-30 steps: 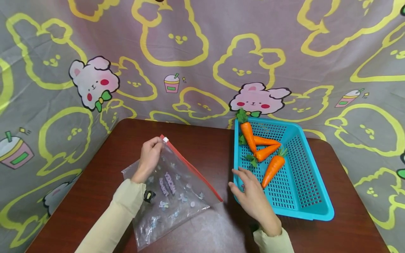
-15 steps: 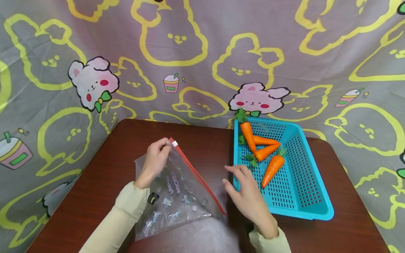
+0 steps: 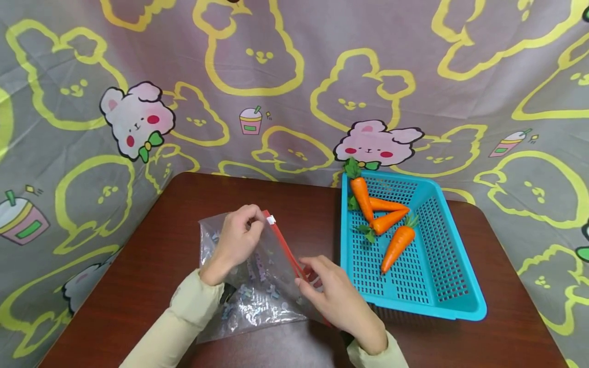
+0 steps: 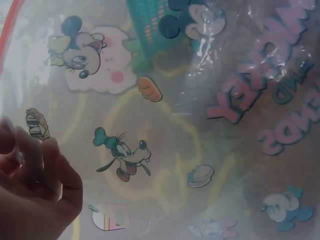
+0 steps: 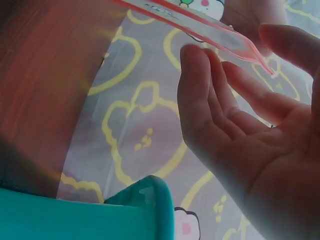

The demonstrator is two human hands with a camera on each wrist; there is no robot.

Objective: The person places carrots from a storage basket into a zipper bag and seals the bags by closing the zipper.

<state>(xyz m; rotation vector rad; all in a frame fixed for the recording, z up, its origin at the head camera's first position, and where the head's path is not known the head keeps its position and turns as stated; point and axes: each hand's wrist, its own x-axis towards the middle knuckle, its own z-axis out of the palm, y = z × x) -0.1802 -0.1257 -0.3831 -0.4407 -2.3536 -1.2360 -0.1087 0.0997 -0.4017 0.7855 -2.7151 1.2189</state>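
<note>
There is one clear plastic bag (image 3: 262,289), with one red zip edge (image 3: 284,246) and one white slider (image 3: 271,220) near its far end. It is held slanting over the table (image 3: 303,204), to the left of the one blue basket (image 3: 444,250); whether its lower end rests on the table, I cannot tell. The left hand (image 3: 236,237) has its fingers curled and pinches the bag just beside the slider. The right hand (image 3: 338,294) has its thumb and fingers apart and loosely bent, one on each side of the zip edge; I cannot tell if they touch it.

Four carrots (image 3: 388,225) with green leaves lie in the basket. Three are bunched toward its far left corner, the longest with its leaves over the rim, and the fourth lies alone nearer the person.

Two pale sleeves (image 3: 170,322) reach in from below. Behind the table hangs a grey sheet (image 3: 294,36) printed with yellow outlines and white rabbits. The right hand hides part of the zip edge's near end, and the left hand and wrist cover part of the bag.
</note>
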